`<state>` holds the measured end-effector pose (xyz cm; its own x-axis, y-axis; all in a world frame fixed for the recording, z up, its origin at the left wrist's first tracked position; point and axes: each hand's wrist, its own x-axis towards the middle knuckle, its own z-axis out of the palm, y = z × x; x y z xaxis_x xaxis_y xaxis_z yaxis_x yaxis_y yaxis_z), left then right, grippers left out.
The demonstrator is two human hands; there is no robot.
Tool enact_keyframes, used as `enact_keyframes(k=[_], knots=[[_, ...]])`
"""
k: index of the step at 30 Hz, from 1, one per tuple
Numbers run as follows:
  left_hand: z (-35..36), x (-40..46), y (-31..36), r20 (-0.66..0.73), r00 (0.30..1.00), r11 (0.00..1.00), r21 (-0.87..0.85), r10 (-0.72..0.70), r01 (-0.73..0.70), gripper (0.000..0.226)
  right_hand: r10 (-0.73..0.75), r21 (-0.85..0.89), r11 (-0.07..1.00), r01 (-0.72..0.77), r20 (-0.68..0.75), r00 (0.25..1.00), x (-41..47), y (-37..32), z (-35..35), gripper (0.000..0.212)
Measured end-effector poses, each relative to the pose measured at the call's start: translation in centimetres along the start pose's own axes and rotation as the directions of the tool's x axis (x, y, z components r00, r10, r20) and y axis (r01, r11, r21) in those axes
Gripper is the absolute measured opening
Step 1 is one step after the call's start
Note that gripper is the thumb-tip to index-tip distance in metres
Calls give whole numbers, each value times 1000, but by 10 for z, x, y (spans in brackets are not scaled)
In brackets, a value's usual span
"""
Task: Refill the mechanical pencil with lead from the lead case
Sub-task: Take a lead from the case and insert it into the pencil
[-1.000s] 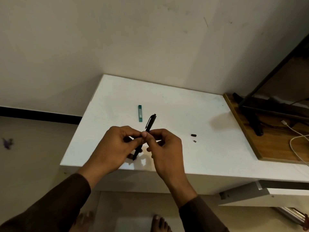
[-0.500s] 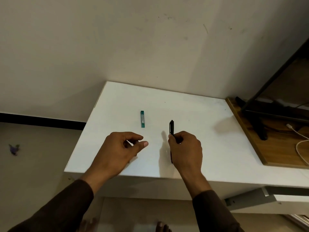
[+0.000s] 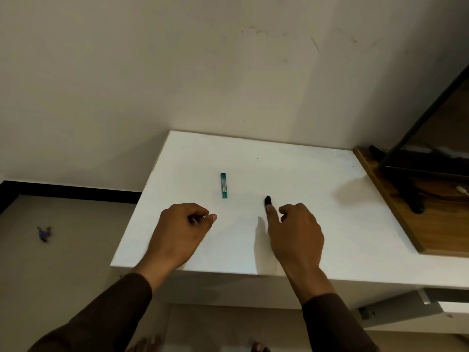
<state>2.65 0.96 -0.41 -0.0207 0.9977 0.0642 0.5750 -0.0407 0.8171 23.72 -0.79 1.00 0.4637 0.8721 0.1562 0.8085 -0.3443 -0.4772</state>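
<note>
A slim green lead case (image 3: 223, 185) lies on the white table (image 3: 291, 163), pointing away from me. To its right is the black mechanical pencil (image 3: 267, 202); only its far end shows. My right hand (image 3: 297, 232) covers the rest of the pencil, with the index finger stretched along the barrel and the other fingers curled. My left hand (image 3: 182, 229) hovers over the table just below and left of the lead case. Its thumb and forefinger are pinched together, and I see nothing between them.
A wooden board (image 3: 406, 224) lies on the table's right side, carrying a black stand (image 3: 416, 199) and a white cable (image 3: 462, 190). The wall runs close behind the table. A small purple object (image 3: 44, 233) lies on the floor at the left. The table's front edge is under my wrists.
Both hands held the pencil together a second ago. The right hand has since carried it to the right and lowered it to the table, while the left hand let go and drew back left.
</note>
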Motion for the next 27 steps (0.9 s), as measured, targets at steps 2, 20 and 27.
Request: enact_keyframes(k=[2, 20, 27], knots=[[5, 8, 6, -34, 999, 999, 34, 1, 1, 23, -14, 48, 999, 17, -65, 998, -4, -1, -5, 45], [49, 82, 55, -133, 967, 950, 199, -217, 240, 29, -37, 265, 960, 91, -203, 979, -1, -1, -17, 32], [23, -7, 66, -174, 985, 997, 68, -8, 21, 17, -99, 702, 711, -44, 161, 982, -22, -25, -16, 23]])
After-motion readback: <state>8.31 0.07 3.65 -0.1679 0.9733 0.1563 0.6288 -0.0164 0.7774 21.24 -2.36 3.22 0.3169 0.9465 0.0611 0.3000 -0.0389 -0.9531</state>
